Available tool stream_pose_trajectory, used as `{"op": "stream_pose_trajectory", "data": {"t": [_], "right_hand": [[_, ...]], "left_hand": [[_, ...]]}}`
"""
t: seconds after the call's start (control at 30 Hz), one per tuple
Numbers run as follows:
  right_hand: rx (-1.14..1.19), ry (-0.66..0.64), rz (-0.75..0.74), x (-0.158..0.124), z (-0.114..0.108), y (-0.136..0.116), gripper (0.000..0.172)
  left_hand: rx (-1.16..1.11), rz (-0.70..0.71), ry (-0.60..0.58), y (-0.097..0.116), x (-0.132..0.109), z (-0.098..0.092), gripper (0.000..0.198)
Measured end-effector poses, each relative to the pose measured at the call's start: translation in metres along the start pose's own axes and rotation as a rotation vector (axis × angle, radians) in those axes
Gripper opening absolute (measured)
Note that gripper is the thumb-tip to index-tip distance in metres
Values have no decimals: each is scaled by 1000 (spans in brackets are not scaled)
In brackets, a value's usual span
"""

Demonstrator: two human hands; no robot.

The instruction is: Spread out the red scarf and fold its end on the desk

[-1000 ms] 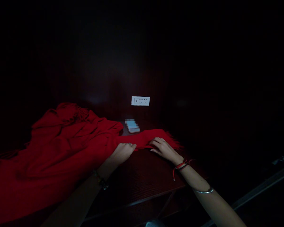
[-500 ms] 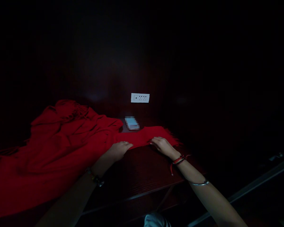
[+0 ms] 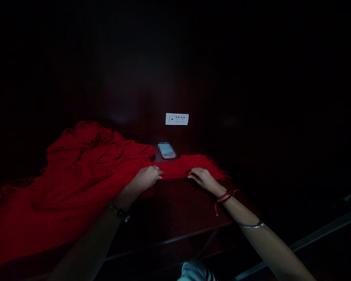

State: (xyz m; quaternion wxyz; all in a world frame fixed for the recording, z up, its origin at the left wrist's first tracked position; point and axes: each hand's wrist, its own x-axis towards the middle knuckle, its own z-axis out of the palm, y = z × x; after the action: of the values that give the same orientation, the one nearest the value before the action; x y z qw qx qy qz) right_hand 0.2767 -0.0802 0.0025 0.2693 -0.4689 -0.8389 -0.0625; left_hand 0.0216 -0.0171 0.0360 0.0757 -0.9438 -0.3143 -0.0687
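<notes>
A large red fringed scarf (image 3: 76,183) lies rumpled over the left of a dark wooden table (image 3: 178,214). A narrow strip of it runs right to a fringed end near the back. My left hand (image 3: 146,177) rests on the near edge of that strip, its fingers curled onto the cloth. My right hand (image 3: 203,178) lies on the strip's right part, fingers bent and pressing its edge. A watch sits on my left wrist. Around my right wrist are a red cord and a thin bangle.
A white socket plate (image 3: 177,119) is set in the dark wall behind the table. A small pale blurred object (image 3: 166,150) lies on the table just behind the scarf strip. The table's front edge runs below my arms. The room is very dark.
Both hands have slid a little away from me along with the scarf strip's edge. The strip looks narrower and flatter than before.
</notes>
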Motion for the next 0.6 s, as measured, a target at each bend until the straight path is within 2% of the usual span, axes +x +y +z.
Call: {"op": "stream_pose_trajectory", "data": {"t": [0.17,0.4,0.6], "right_hand": [[20,-19,10,-1,-1,5,21],[-83,-82,-22,1,0,-2,23],[-150,-69,-112,9,-2,-18,26]], "left_hand": [[87,52,-73,-4,-2,-4,23],[127,37,-114,14,-9,-20,25],[139,3,-97,22,-9,-17,25]]}}
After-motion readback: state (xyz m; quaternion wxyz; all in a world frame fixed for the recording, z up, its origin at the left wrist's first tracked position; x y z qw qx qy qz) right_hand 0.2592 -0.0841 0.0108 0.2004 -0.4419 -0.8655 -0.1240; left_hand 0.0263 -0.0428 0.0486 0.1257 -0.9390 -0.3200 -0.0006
